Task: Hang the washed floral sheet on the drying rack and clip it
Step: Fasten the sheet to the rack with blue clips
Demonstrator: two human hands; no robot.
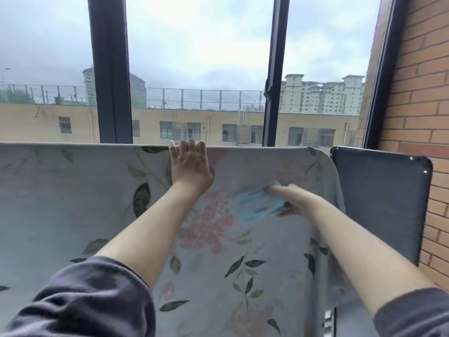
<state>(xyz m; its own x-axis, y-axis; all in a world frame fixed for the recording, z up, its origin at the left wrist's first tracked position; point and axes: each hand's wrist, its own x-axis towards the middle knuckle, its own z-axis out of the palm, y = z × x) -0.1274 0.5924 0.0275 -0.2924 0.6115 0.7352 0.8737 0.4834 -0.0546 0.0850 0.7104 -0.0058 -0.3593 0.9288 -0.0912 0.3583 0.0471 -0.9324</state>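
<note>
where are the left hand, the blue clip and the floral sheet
left hand (190, 166), head view, back of the hand
blue clip (257, 205), head view, its blurred blue body
floral sheet (73, 203), head view, bare cloth left of the arms

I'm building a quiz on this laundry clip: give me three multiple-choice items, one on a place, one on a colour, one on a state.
1. Where does the left hand rest?
A. on the sheet's top edge
B. on the brick wall
C. on the window frame

2. What colour is the blurred thing in the right hand?
A. red
B. light blue
C. black

3. How is the floral sheet?
A. folded in a pile
B. on the floor
C. draped over the rack

A: fingers curl over the top edge.
B: a pale blue blur at the grip.
C: it hangs from the top bar.
</note>
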